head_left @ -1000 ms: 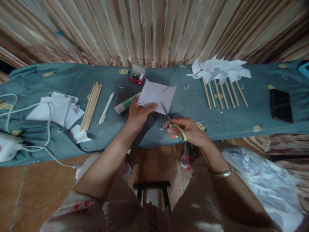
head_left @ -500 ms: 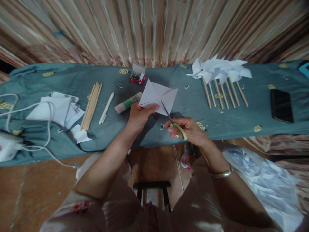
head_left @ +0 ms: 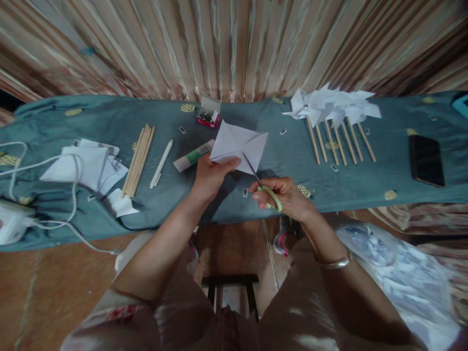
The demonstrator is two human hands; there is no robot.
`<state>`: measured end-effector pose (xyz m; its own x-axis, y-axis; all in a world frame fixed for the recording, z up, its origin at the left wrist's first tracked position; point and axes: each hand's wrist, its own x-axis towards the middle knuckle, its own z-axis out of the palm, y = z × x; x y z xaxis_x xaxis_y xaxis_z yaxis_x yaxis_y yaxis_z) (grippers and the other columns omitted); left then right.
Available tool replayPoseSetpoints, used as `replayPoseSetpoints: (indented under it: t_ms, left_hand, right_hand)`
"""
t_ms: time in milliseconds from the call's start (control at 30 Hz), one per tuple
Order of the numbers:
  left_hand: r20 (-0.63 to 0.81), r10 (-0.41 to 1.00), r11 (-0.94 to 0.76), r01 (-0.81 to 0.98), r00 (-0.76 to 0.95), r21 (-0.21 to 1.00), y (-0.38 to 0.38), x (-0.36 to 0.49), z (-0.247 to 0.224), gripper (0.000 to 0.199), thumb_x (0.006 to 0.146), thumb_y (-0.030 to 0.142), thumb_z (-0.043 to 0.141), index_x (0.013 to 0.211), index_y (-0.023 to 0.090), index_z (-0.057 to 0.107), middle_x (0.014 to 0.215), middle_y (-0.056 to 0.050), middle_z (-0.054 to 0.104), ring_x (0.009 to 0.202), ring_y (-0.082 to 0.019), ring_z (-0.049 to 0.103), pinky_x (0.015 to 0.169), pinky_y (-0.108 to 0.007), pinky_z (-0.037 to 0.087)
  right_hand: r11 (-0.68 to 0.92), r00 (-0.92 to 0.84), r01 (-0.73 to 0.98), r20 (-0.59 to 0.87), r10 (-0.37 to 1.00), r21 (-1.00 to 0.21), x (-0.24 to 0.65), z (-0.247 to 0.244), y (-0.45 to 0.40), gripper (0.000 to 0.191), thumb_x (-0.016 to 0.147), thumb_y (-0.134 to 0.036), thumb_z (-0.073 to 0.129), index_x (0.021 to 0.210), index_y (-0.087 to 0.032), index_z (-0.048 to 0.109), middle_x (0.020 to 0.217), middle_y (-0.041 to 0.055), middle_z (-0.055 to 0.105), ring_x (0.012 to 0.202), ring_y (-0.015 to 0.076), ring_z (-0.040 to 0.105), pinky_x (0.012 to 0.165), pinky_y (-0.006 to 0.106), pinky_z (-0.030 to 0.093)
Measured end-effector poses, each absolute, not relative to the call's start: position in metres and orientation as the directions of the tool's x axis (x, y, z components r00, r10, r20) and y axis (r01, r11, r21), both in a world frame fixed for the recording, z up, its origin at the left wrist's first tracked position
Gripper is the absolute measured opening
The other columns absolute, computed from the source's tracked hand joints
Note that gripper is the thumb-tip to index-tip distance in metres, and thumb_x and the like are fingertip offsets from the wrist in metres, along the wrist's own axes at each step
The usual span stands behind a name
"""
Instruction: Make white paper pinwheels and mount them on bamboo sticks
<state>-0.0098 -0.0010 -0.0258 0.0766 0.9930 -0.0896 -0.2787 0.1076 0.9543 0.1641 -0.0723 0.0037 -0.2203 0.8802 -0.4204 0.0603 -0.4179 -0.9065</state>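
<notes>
My left hand [head_left: 212, 176] pinches a white square of paper [head_left: 238, 136] at its near left edge, thumb on top. The sheet has slits running from its corners toward the middle and is held above the table. In my right hand [head_left: 283, 195] is a pair of scissors [head_left: 272, 196] with pale green handles, fingers through the loops. Their blades lie at the paper's near right corner, the tip close to the centre. Just left of the paper lies a green and white glue stick box [head_left: 194, 155]. Behind it stands an open red box [head_left: 208, 118] of small metal pins.
White paper pinwheels [head_left: 334, 105] on wooden sticks lie at the back right, a black phone [head_left: 427, 161] beyond. On the left are wooden sticks [head_left: 139, 161], a white pen [head_left: 161, 163], paper pieces [head_left: 86, 165] and a white cable [head_left: 76, 195]. A plastic bag [head_left: 398, 278] sits low right.
The paper has shifted very slightly left in my left hand. The scissors stay at the same corner, and everything else looks the same.
</notes>
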Motion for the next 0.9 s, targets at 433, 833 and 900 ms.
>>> replayPoseSetpoints:
  t_ms: [433,833,900]
  left_hand:
    - [-0.092,0.993,0.107,-0.258,0.073,0.960,-0.0013,-0.0092,-0.0246,0.022,0.056,0.028,0.081,0.063,0.020,0.061,0.062,0.003,0.060,0.058,-0.013,0.054,0.058,-0.026,0.044]
    - [-0.085,0.994,0.102,-0.279,0.072,0.955,-0.0016,-0.0098,-0.0244,0.021,0.056,0.026,0.081,0.064,0.018,0.064,0.064,0.003,0.062,0.059,-0.012,0.055,0.058,-0.025,0.045]
    - [-0.085,0.994,0.102,-0.278,0.073,0.955,-0.0016,-0.0100,-0.0246,0.021,0.056,0.027,0.081,0.065,0.018,0.064,0.065,0.002,0.062,0.060,-0.012,0.055,0.058,-0.025,0.045]
  right_hand:
    - [-0.380,-0.226,0.064,-0.384,0.895,-0.923,0.1639,0.0001,-0.0737,0.050,0.059,-0.063,0.086,0.074,-0.017,0.071,0.054,-0.0052,0.056,0.048,0.0067,0.049,0.048,0.020,0.039]
    - [-0.395,-0.206,0.031,-0.393,0.896,-0.918,0.1599,0.0033,-0.0720,0.045,0.055,-0.054,0.090,0.070,-0.018,0.069,0.051,-0.0069,0.055,0.046,0.0057,0.046,0.047,0.020,0.038]
    - [-0.387,-0.209,0.033,-0.385,0.899,-0.922,0.1598,0.0024,-0.0718,0.044,0.056,-0.054,0.090,0.070,-0.018,0.069,0.051,-0.0070,0.055,0.045,0.0055,0.045,0.046,0.020,0.037]
